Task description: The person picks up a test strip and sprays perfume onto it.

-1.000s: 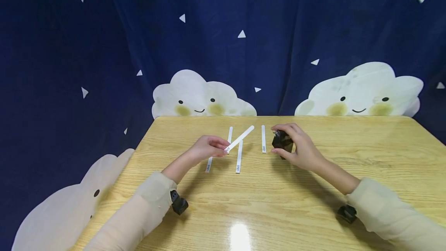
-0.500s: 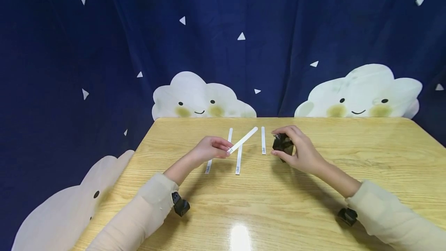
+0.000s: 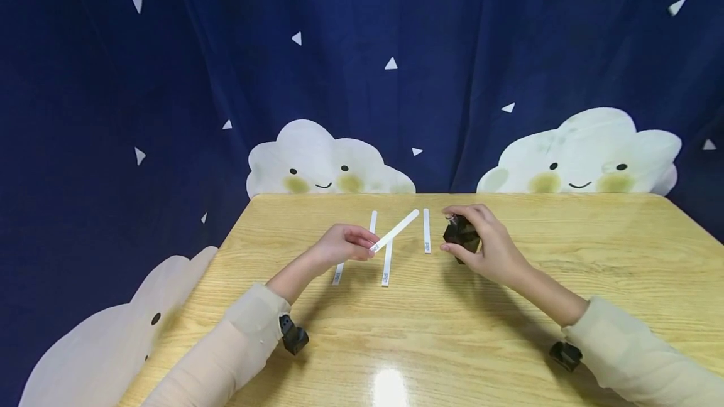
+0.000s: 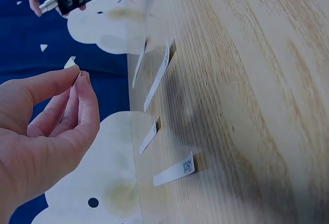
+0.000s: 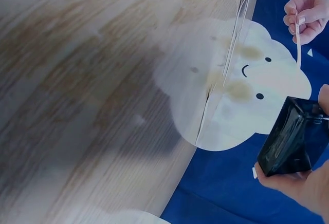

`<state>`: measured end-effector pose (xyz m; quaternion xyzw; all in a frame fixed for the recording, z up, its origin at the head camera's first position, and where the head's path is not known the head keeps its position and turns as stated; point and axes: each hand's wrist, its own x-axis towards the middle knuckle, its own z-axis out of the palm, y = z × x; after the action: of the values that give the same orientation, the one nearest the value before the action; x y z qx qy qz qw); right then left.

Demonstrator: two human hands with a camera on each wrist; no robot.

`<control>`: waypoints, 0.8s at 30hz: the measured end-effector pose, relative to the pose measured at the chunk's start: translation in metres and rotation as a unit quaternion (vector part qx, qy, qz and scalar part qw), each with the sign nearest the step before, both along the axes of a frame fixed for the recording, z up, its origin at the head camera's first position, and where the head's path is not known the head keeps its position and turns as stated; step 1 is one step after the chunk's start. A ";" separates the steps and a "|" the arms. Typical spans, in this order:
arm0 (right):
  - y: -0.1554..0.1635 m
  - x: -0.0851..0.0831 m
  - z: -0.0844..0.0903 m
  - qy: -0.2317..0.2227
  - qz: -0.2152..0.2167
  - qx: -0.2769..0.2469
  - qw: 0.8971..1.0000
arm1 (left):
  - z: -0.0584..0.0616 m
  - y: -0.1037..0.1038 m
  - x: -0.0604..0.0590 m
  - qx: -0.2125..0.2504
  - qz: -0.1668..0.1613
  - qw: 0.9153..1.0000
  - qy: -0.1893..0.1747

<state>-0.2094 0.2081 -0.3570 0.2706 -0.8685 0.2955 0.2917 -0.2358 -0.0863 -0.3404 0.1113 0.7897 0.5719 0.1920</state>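
The white strip point(image 3: 396, 230) is slanting through the air above the wooden table point(image 3: 339, 369), near the middle of the head view. Nearest, two pale sleeves point(image 3: 226, 350) are reaching in from the lower corners, and a small black wrist camera point(image 3: 294, 335) is showing at each wrist. A bright patch of light point(image 3: 389, 388) is gleaming on the table's near part. Further in, the left hand point(image 3: 344, 244) is pinching the strip's lettered end between thumb and fingertips, the other fingers curling loosely beside them; the rounded end is pointing away and to the right. The right hand point(image 3: 491, 247) is gripping a dark, glossy bottle point(image 3: 460, 235), thumb on one side and fingers bending round the other, holding it clear of the wood and apart from the strip. The left wrist view is showing a silvery nozzle point(image 4: 48, 5) on the bottle; whether a finger is pressing it, I cannot tell. Around and beyond, four more white strips point(image 3: 427, 231) are lying apart from one another on the table, three of them showing lettering at their near ends. At the far edge, a dark blue curtain point(image 3: 362, 17) is hanging, with white triangles point(image 3: 391, 65) scattering over it and smiling white clouds point(image 3: 317, 156) rising behind the table.
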 end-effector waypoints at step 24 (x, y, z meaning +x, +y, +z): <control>-0.002 0.009 0.002 0.002 -0.034 -0.005 0.999 | -0.005 -0.008 -0.001 -0.004 0.003 1.000 0.000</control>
<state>-0.2003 0.2062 -0.3549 0.2402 -0.8752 0.2892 0.3046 -0.2369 -0.0946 -0.3456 0.1075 0.7926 0.5691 0.1909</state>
